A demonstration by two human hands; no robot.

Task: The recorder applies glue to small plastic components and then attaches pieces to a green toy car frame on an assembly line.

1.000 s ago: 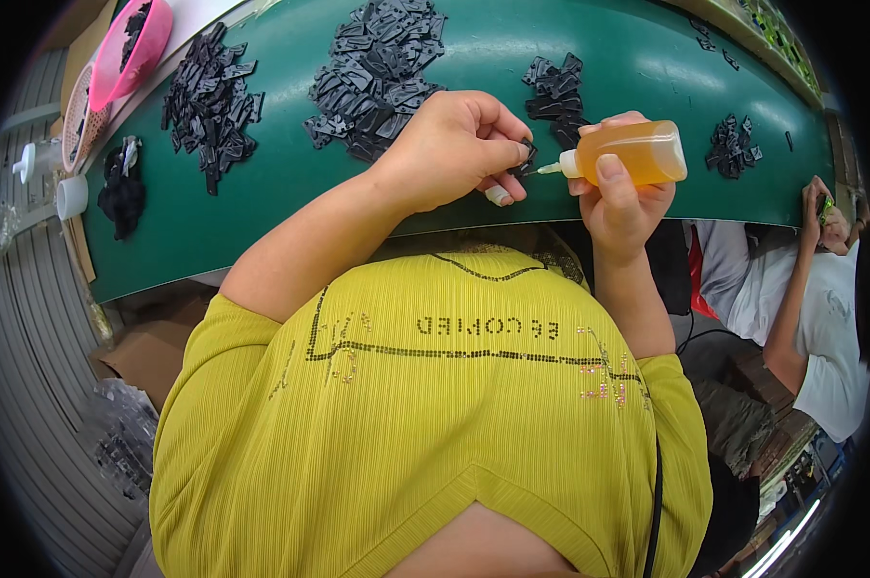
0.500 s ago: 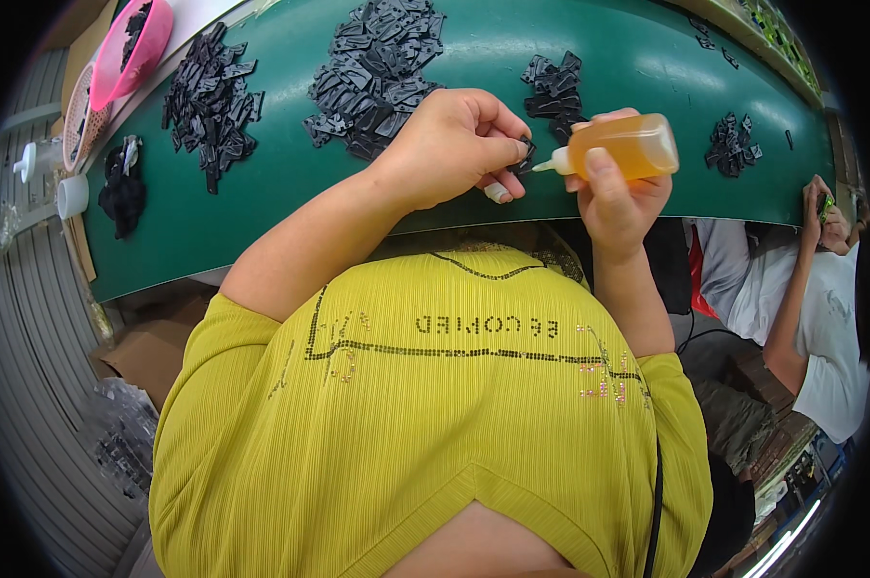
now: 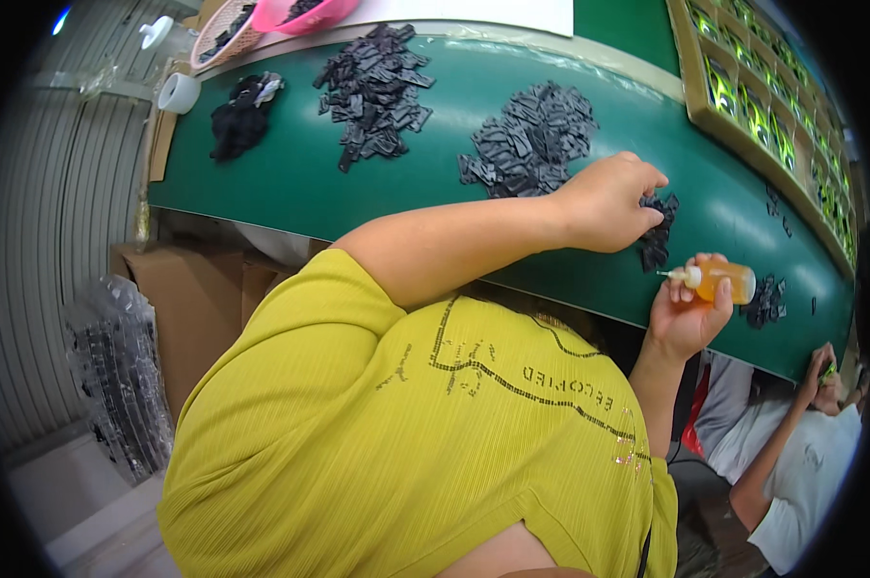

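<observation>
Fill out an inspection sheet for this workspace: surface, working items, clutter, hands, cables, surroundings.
Surface: green tabletop, glossy, with several piles of dark pieces on it.
Working items: bottle of amber liquid with a narrow tip; small dark pile at the left hand; larger dark pile behind it.
Clutter: black cloth bundle at the table's left; pink basket beyond.
Hands: right hand grips the bottle; left hand is at the small dark pile, grip unclear.
Cables: thin dark cord beside the yellow shirt; ends not visible.
Surroundings: divided box of green items; another person's hand at right.
</observation>
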